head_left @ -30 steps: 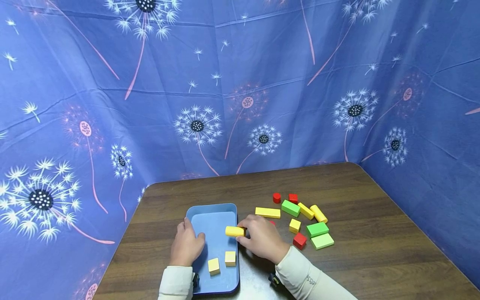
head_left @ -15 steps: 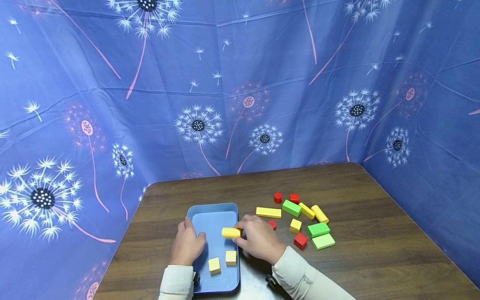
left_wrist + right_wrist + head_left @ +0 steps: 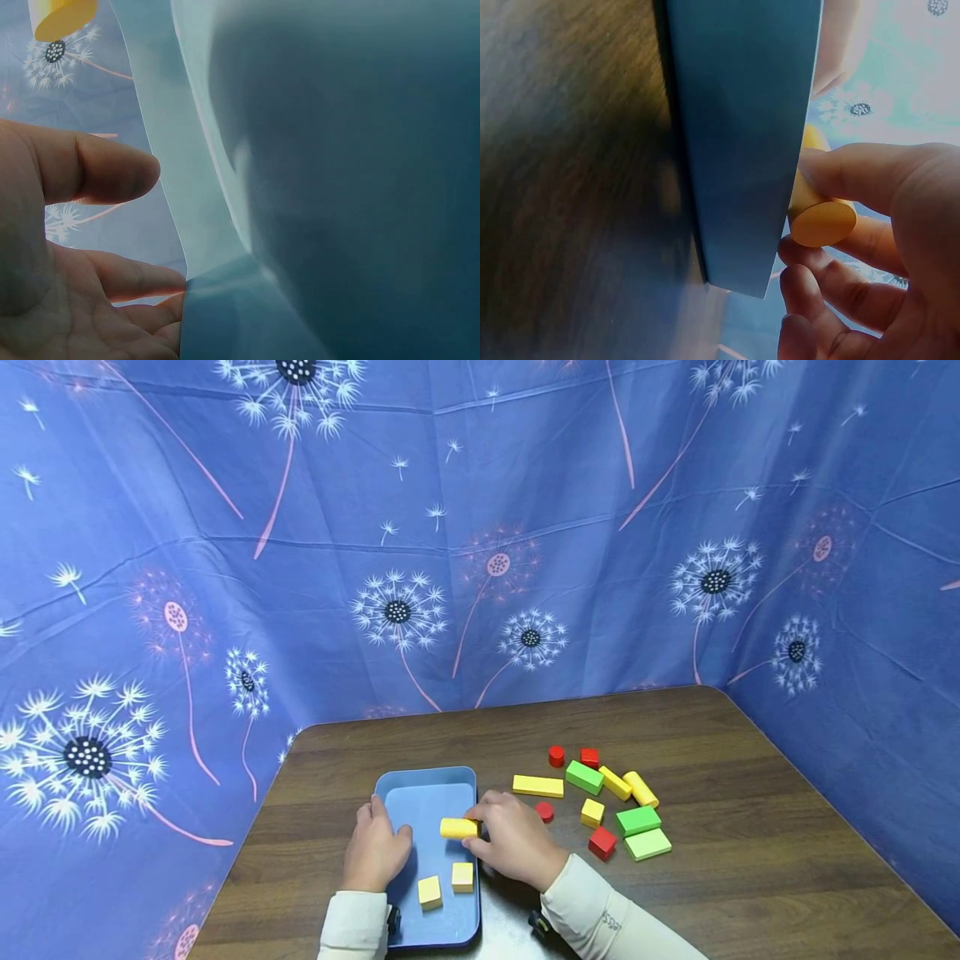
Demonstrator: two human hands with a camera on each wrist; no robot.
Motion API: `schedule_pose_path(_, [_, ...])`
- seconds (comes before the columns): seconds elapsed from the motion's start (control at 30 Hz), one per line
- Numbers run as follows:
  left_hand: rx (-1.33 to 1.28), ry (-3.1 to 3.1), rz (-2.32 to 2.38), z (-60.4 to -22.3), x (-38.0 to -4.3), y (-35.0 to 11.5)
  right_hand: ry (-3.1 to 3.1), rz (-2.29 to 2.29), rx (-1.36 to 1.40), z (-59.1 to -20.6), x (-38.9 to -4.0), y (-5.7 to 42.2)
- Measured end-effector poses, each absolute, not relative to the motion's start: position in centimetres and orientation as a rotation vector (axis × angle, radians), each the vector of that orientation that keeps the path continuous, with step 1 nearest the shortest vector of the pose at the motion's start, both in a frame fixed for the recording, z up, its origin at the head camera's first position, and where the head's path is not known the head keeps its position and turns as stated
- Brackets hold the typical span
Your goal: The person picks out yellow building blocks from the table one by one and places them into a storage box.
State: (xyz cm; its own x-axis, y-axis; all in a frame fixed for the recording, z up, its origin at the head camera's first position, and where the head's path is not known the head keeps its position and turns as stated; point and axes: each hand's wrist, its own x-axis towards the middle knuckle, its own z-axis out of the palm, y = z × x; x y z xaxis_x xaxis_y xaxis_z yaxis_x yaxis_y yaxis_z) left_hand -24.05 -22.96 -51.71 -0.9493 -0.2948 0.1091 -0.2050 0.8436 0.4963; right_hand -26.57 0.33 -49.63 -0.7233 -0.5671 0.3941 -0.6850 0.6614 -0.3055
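A blue tray (image 3: 431, 802) lies on the table with two pale yellow cubes (image 3: 430, 892) in its near half. My left hand (image 3: 374, 850) is at the tray's left side, thumb spread from relaxed fingers; in the left wrist view the fingertips (image 3: 169, 282) meet the tray's edge. Between thumb and fingers my right hand (image 3: 519, 839) pinches a yellow cylinder block (image 3: 453, 828) by its right end. The cylinder is level, above the tray's inside by its right wall. From the right wrist, its round end (image 3: 823, 224) shows just beyond the tray wall.
To the right lie several loose blocks: a long yellow bar (image 3: 537, 787), green blocks (image 3: 638, 821), a red cube (image 3: 602, 843), a yellow cube (image 3: 592, 812), red round pieces (image 3: 557, 756) and another yellow cylinder (image 3: 641, 789). A patterned blue cloth (image 3: 450, 527) hangs behind the table.
My right hand has moved slightly left and down with the yellow cylinder, further over the tray. A red round block beside that hand has come into fuller view. The left hand stays put.
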Motion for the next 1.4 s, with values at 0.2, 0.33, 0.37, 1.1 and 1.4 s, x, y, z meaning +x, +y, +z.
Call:
schedule_pose_path(0.2, [0.393,-2.838,-0.734,-51.8,-24.0,-22.9,-2.622,0.630,1.012,-49.6,-26.6,0.0])
schedule_pose_path(0.33, [0.396,-2.841,-0.740,-51.7,-24.0,-22.8,-2.614,0.614,1.021,-49.7,-26.7,-0.2])
schedule_pose_path(0.37, [0.396,-2.842,-0.741,-51.7,-24.0,-22.8,-2.611,0.610,1.023,-49.7,-26.7,-0.3])
schedule_pose_path(1.1, [0.403,-2.845,-0.739,-51.6,-24.0,-22.8,-2.607,0.617,1.077,-50.4,-26.5,-1.1])
schedule_pose_path(1.4, [0.422,-2.852,-0.746,-51.4,-23.9,-22.7,-2.632,0.620,1.086,-50.8,-26.8,-1.2])
